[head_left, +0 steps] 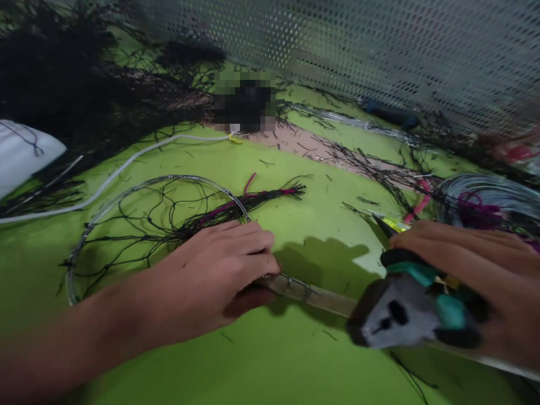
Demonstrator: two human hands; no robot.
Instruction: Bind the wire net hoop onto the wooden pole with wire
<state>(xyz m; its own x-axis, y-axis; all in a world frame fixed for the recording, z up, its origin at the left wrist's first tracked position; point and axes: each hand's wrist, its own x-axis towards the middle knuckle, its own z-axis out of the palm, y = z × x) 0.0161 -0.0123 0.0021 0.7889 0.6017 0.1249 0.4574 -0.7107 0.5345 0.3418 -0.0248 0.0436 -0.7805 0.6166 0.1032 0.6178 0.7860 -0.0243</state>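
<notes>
My left hand [228, 259] is closed around the end of a pale flat stick [329, 301], where thin wire is wound about the wood. A round metal wire hoop [99, 216] runs out from this grip, with a black knotted net [156, 225] strung on it. The net's gathered strands, tied with magenta cord, end in a tuft [274, 195] on the table. My right hand [476, 270] is wrapped around pliers [396, 315] with teal and black handles. Their grey head points toward me, over the stick; whether the jaws touch it I cannot tell.
The green tabletop [202, 354] is strewn with black thread clippings. A coil of wire [489, 197] lies at the right, a heap of black netting [54, 73] at the far left. A white cable [139, 152] crosses the left side. A perforated grey panel [379, 50] stands behind.
</notes>
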